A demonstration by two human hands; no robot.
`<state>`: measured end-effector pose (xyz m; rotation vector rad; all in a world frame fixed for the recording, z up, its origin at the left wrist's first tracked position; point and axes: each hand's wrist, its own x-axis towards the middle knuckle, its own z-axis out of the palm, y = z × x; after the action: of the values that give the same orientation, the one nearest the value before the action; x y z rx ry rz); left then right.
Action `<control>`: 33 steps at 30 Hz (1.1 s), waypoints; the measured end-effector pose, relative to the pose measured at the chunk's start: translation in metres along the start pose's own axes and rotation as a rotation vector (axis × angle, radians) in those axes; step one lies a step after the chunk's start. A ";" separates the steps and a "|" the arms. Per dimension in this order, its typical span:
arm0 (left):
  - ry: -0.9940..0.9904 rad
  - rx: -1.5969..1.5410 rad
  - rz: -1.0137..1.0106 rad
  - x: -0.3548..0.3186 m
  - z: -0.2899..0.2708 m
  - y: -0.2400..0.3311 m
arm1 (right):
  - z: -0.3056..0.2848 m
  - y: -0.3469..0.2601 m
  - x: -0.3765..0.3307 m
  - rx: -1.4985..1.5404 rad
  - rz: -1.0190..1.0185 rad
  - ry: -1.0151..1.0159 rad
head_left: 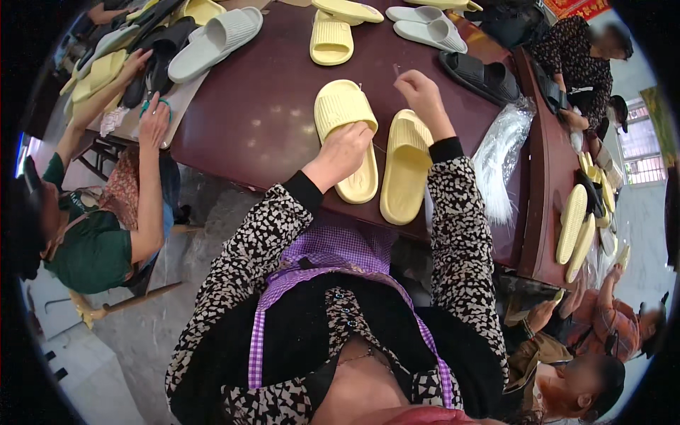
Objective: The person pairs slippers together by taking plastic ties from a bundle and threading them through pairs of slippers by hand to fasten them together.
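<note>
Two pale yellow slide sandals lie side by side on the dark brown table (262, 120). My left hand (343, 152) presses down on the strap of the left sandal (346, 134). The right sandal (405, 166) lies just beside it. My right hand (419, 91) is raised above the right sandal, fingers pinched on a thin needle-like pin (397, 70) that points upward.
More yellow, white and black sandals lie at the far table edge (331, 39). A bundle of clear plastic bags (499, 152) lies right of my sandals. A person in green (106, 234) works at the left; other people sit at the right near stacked yellow sandals (575, 223).
</note>
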<state>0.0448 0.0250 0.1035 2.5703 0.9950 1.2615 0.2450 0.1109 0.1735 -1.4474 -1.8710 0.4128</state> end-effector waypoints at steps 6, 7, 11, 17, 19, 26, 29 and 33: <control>-0.018 -0.010 -0.027 0.004 -0.005 0.008 | 0.041 -0.011 0.030 0.060 -0.300 -0.169; -0.015 -0.006 -0.031 0.004 -0.006 0.008 | 0.045 -0.015 0.032 0.023 -0.344 -0.215; -0.001 -0.008 -0.040 0.004 -0.007 0.006 | 0.046 -0.022 0.038 -0.160 -0.393 -0.342; 0.010 -0.033 -0.031 0.003 -0.003 0.000 | 0.036 -0.014 0.029 -0.348 -0.285 -0.300; 0.021 -0.044 -0.018 0.002 -0.002 0.001 | 0.032 -0.008 0.023 -0.358 -0.245 -0.226; 0.257 -0.325 -0.111 0.025 -0.014 0.017 | 0.004 -0.011 -0.008 -0.078 -0.050 0.036; 0.299 -0.399 -0.265 0.065 -0.024 0.008 | 0.000 -0.032 -0.025 0.061 -0.076 0.079; -0.081 -0.918 -0.646 0.094 -0.017 0.002 | -0.001 -0.039 -0.041 0.146 -0.156 0.134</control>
<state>0.0746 0.0766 0.1776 1.4353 0.8350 1.0509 0.2226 0.0599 0.1848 -1.1936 -1.7924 0.3597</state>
